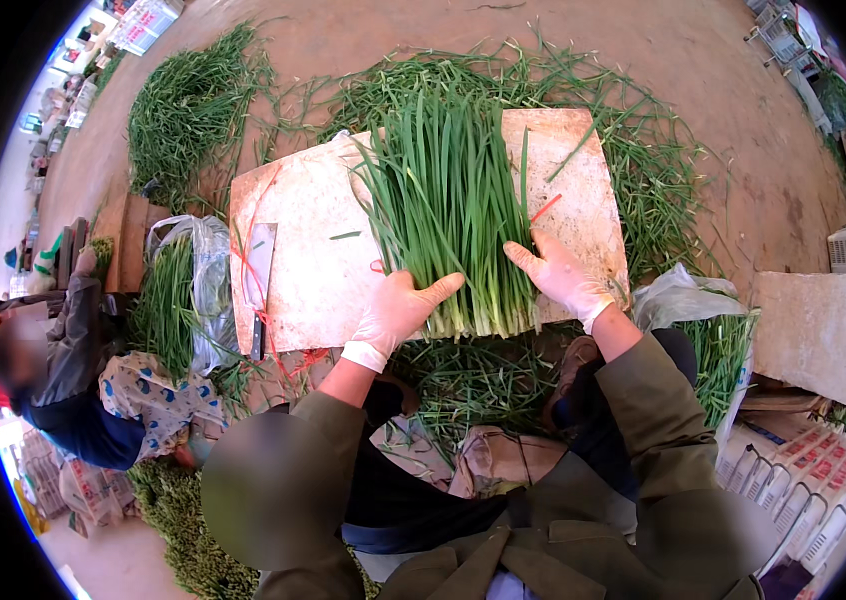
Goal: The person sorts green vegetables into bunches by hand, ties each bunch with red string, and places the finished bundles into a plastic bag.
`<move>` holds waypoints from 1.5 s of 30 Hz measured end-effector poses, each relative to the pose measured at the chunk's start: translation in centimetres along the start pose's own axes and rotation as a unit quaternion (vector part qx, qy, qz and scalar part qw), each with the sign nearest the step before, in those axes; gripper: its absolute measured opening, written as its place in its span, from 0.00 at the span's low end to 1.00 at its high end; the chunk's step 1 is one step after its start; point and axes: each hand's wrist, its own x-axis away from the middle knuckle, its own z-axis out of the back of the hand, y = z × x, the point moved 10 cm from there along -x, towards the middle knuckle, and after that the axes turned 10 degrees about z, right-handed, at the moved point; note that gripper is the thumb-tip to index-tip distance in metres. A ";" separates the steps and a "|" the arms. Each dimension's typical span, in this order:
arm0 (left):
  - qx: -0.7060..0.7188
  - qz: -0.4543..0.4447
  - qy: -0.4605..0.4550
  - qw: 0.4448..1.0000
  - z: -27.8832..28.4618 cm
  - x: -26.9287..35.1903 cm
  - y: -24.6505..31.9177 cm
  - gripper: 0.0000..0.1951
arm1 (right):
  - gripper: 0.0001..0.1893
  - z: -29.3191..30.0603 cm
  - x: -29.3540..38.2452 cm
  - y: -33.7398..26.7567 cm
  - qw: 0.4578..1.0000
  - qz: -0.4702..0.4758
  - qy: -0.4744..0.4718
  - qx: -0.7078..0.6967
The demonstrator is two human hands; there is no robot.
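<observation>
A thick bundle of garlic chives (453,202) lies on a worn white board (310,285), leaf tips pointing away and pale cut ends towards me. My left hand (400,311), in a thin glove, clasps its left side with the thumb laid across the lower stems. Against the right side presses my right hand (562,274), gloved too, its thumb on the stems. The fingers beneath the bundle are partly hidden. A cleaver (260,262) with a black handle rests at the board's left edge, among red ties (249,259). Another red strip (546,208) lies near my right hand.
Heaps of loose green leaves (187,112) cover the floor around the board. Plastic-wrapped chives stand at left (168,300) and right (715,360). At far left a person (70,375) sits, handling greens. White crates (805,480) are stacked at lower right.
</observation>
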 end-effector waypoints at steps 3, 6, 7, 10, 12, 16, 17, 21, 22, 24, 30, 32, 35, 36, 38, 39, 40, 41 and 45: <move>0.025 0.015 0.043 0.999 0.8 -1.0 -1.7 0.39 | 0.25 0.0 -0.4 0.5 0.999 0.007 0.018 0.038; 0.019 0.057 0.018 0.998 0.7 -1.8 -2.9 0.34 | 0.21 -0.3 -0.6 -0.2 0.996 0.050 0.048 0.056; 0.018 0.068 -0.002 0.998 0.2 -1.9 -2.9 0.32 | 0.20 -0.4 -0.8 0.5 0.996 0.044 0.051 0.063; 0.054 0.024 0.003 0.998 -0.5 -2.1 -3.2 0.29 | 0.18 -1.2 -1.1 -0.3 0.995 0.040 0.043 0.078; 0.019 -0.005 0.018 1.000 -0.3 -2.4 -3.0 0.29 | 0.17 -1.5 -1.0 -1.5 0.994 0.077 0.070 0.025; -0.030 -0.002 0.006 1.000 -0.4 -3.1 -3.2 0.29 | 0.18 -1.1 -2.1 0.8 0.996 0.042 0.065 0.036; -0.033 0.003 0.001 0.999 -0.2 -3.2 -3.6 0.30 | 0.18 -0.9 -2.3 0.7 0.996 0.057 0.056 0.050; -0.047 -0.055 0.078 0.994 1.7 -2.5 -1.9 0.32 | 0.21 0.1 -2.1 0.6 0.996 0.032 0.004 0.087; -0.038 -0.065 0.095 0.993 2.5 -1.4 0.0 0.32 | 0.22 0.8 -1.8 0.8 0.996 0.006 -0.009 0.092; 0.009 -0.080 0.117 0.990 3.2 -1.0 1.2 0.33 | 0.24 1.5 -1.6 1.5 0.996 0.004 -0.006 0.089; -0.036 -0.131 0.255 0.957 3.4 -0.1 2.4 0.43 | 0.29 2.1 -0.5 2.7 0.992 0.036 -0.062 0.107; -0.016 -0.130 0.260 0.957 3.2 0.0 2.5 0.51 | 0.31 1.7 0.5 1.2 0.988 -0.037 -0.117 0.096; -0.028 -0.182 0.257 0.949 1.8 -0.2 3.5 0.51 | 0.35 1.6 0.9 -0.7 0.969 0.015 -0.156 0.193; -0.014 -0.191 0.256 0.947 1.4 -0.2 4.1 0.54 | 0.34 1.6 1.1 -0.9 0.972 0.021 -0.146 0.183; -0.066 -0.204 0.271 0.938 0.3 0.4 5.1 0.55 | 0.31 1.6 1.3 -1.2 0.978 0.033 -0.128 0.161; -0.091 -0.214 0.276 0.933 -0.5 0.4 5.8 0.55 | 0.29 1.7 1.4 -0.6 0.976 0.050 -0.119 0.176; -0.077 -0.209 0.266 0.938 -0.9 0.6 6.4 0.59 | 0.27 1.5 1.4 0.1 0.973 0.068 -0.108 0.191; -0.076 -0.211 0.263 0.938 -1.1 0.8 7.1 0.60 | 0.25 1.6 1.6 0.9 0.970 0.085 -0.097 0.206; -0.100 -0.186 0.271 0.939 -1.6 1.1 7.5 0.69 | 0.18 0.5 1.7 -1.7 0.965 0.089 -0.087 0.230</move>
